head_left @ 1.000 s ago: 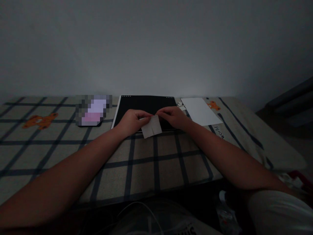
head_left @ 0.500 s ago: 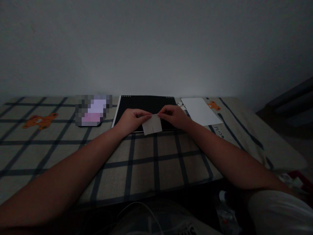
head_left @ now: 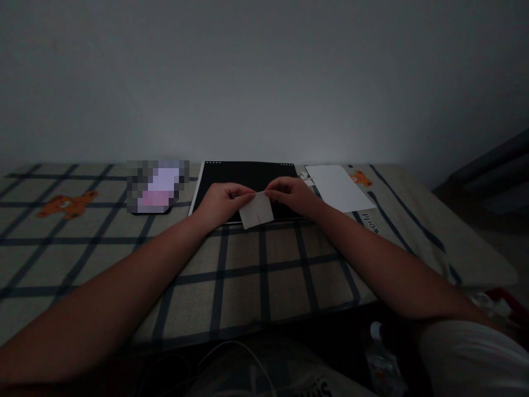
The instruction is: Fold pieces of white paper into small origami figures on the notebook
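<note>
Between my two hands hangs a small, pale square piece of paper (head_left: 257,211) with a short slit or crease line near its middle. My left hand (head_left: 226,203) pinches its upper left corner between thumb and fingers. At the upper right corner my right hand (head_left: 291,194) pinches it the same way. Both hands are over a flat black board or pad (head_left: 248,173) with a white edge and rows of small light marks at its far corners. The paper's lower part hangs past the board's near edge.
A white sheet (head_left: 341,187) lies to the right, with small paper scraps (head_left: 306,177) beside it. At the left is a blurred-out phone-like object (head_left: 161,187). A checked cloth (head_left: 264,275) covers the surface, which meets a wall. Below the edge stands a clear bottle (head_left: 382,358).
Both hands keep their pinch on the paper and have shifted very slightly left. The paper hangs a little flatter, its middle line less marked.
</note>
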The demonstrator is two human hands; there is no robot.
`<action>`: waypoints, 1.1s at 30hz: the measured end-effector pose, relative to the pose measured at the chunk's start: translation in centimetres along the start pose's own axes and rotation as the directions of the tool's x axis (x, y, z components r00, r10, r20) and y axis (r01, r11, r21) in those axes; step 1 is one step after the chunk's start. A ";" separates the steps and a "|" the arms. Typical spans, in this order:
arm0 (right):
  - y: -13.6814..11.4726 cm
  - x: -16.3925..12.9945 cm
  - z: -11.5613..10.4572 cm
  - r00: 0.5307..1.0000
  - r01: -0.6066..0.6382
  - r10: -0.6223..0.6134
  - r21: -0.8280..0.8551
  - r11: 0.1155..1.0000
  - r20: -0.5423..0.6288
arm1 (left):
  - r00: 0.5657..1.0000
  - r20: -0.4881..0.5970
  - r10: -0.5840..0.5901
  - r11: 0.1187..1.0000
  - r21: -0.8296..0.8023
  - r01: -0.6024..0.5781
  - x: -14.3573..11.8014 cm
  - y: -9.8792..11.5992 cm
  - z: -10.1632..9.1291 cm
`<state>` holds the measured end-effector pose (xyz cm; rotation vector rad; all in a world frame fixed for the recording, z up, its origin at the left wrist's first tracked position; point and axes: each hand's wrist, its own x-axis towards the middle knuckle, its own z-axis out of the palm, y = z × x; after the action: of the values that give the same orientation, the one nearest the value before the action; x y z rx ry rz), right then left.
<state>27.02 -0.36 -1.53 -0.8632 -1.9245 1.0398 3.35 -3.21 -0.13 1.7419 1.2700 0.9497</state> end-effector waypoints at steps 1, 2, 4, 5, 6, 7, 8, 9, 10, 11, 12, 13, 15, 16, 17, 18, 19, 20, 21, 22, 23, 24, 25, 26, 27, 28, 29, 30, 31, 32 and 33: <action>0.0 0.0 0.0 1.000 0.007 -0.007 -0.003 1.000 -0.005 | 1.000 0.011 0.002 1.000 0.003 -0.002 0.0 0.0 0.0; 0.0 0.0 0.1 1.000 0.013 -0.013 -0.006 1.000 -0.007 | 1.000 0.019 0.004 1.000 0.004 -0.004 0.0 0.0 0.1; -0.1 0.0 0.1 1.000 0.017 -0.017 -0.005 1.000 -0.009 | 0.999 0.032 0.009 1.000 0.001 -0.009 0.0 0.0 0.1; -0.2 0.0 0.2 1.000 0.011 -0.011 0.005 1.000 -0.010 | 0.999 0.036 0.012 1.000 -0.001 -0.012 0.0 0.1 0.2; -0.3 0.0 0.2 1.000 0.000 0.000 0.022 1.000 -0.011 | 0.999 0.037 0.015 1.000 0.000 -0.015 0.0 0.1 0.2; -0.3 0.0 0.2 1.000 -0.012 0.012 0.042 0.999 -0.013 | 0.999 0.035 0.018 1.000 0.004 -0.018 0.0 0.1 0.2; -0.4 -0.1 0.2 1.000 -0.022 0.022 0.062 0.998 -0.013 | 0.999 0.034 0.021 1.000 0.013 -0.021 0.0 0.1 0.2; -0.5 -0.1 0.2 0.999 -0.028 0.029 0.078 0.997 -0.012 | 0.999 0.034 0.023 0.999 0.026 -0.024 0.0 0.1 0.2; -0.5 -0.1 0.3 0.999 -0.032 0.033 0.089 0.995 -0.008 | 0.999 0.033 0.025 0.999 0.041 -0.026 0.0 0.2 0.2; -0.5 -0.1 0.3 0.999 -0.034 0.035 0.095 0.995 -0.001 | 0.999 0.032 0.026 0.998 0.053 -0.028 0.0 0.2 0.2; -0.5 -0.1 0.3 0.999 -0.036 0.035 0.096 0.995 0.004 | 0.999 0.032 0.026 0.998 0.060 -0.028 0.0 0.1 0.2; -0.4 -0.1 0.3 0.999 -0.037 0.036 0.095 0.995 0.008 | 0.999 0.031 0.027 0.998 0.062 -0.029 0.0 0.1 0.2; -0.3 -0.1 0.2 0.999 -0.035 0.035 0.092 0.995 0.006 | 0.999 0.027 0.028 0.998 0.057 -0.030 0.0 0.1 0.2; -0.3 -0.1 0.2 0.999 -0.032 0.032 0.091 0.995 0.000 | 0.999 0.024 0.029 0.998 0.054 -0.031 0.0 0.0 0.2; -0.2 -0.1 0.1 1.000 -0.028 0.029 0.089 0.996 -0.008 | 0.999 0.020 0.030 0.998 0.050 -0.031 0.1 0.0 0.1; -0.2 -0.1 0.1 1.000 -0.024 0.026 0.086 0.996 -0.017 | 0.999 0.014 0.030 0.999 0.044 -0.030 0.1 0.0 0.1; -0.2 0.0 0.1 0.999 -0.021 0.023 0.079 0.997 -0.025 | 1.000 0.011 0.029 0.999 0.034 -0.029 0.1 0.0 0.1; -0.1 0.0 0.0 0.999 -0.019 0.021 0.068 0.998 -0.033 | 1.000 0.014 0.027 0.999 0.022 -0.027 0.1 0.0 0.1; -0.1 0.0 0.0 0.999 -0.018 0.021 0.053 0.998 -0.038 | 0.999 0.021 0.026 1.000 0.011 -0.026 0.1 0.1 0.1; 0.0 0.1 0.0 0.999 -0.017 0.019 0.037 0.999 -0.042 | 0.999 0.028 0.026 1.000 0.005 -0.026 0.1 0.1 0.1; 0.0 0.1 0.0 0.999 -0.014 0.015 0.022 1.000 -0.052 | 0.999 0.035 0.028 1.000 0.005 -0.028 0.2 0.1 0.1; 0.1 0.1 0.0 0.998 -0.005 0.006 0.008 1.000 -0.070 | 0.999 0.034 0.030 1.000 0.008 -0.030 0.2 0.1 0.1; 0.2 0.1 0.1 0.995 0.007 -0.008 -0.009 1.000 -0.097 | 0.999 0.022 0.029 1.000 0.010 -0.030 0.2 0.0 0.1; 0.2 0.0 0.1 0.991 0.025 -0.030 -0.036 0.999 -0.128 | 1.000 0.001 0.025 1.000 0.007 -0.025 0.3 -0.1 0.1; 0.2 0.0 0.1 0.986 0.052 -0.064 -0.077 0.996 -0.152 | 1.000 -0.023 0.015 1.000 -0.004 -0.016 0.3 -0.2 0.1; 0.1 -0.1 0.1 0.980 0.091 -0.112 -0.134 0.987 -0.163 | 0.999 -0.047 0.000 1.000 -0.023 -0.001 0.4 -0.4 0.1; 0.0 -0.2 0.1 0.974 0.139 -0.172 -0.204 0.969 -0.150 | 0.997 -0.072 -0.020 0.999 -0.051 0.017 0.5 -0.5 0.1; -0.2 -0.3 0.1 0.966 0.196 -0.234 -0.279 0.940 -0.111 | 0.995 -0.090 -0.043 0.996 -0.083 0.036 0.6 -0.7 0.1; -0.4 -0.4 0.1 0.955 0.255 -0.292 -0.349 0.902 -0.055 | 0.992 -0.104 -0.069 0.992 -0.116 0.056 0.6 -0.9 0.1; -0.6 -0.5 0.1 0.944 0.302 -0.328 -0.413 0.859 0.007 | 0.990 -0.112 -0.091 0.986 -0.146 0.074 0.7 -1.0 0.1; -0.7 -0.6 0.1 0.935 0.336 -0.348 -0.467 0.818 0.062 | 0.988 -0.115 -0.108 0.982 -0.169 0.087 0.7 -1.0 0.2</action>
<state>27.08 -1.21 -1.12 -0.7348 -2.2470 0.3399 3.24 -2.31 -1.02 1.5005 1.3044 1.0866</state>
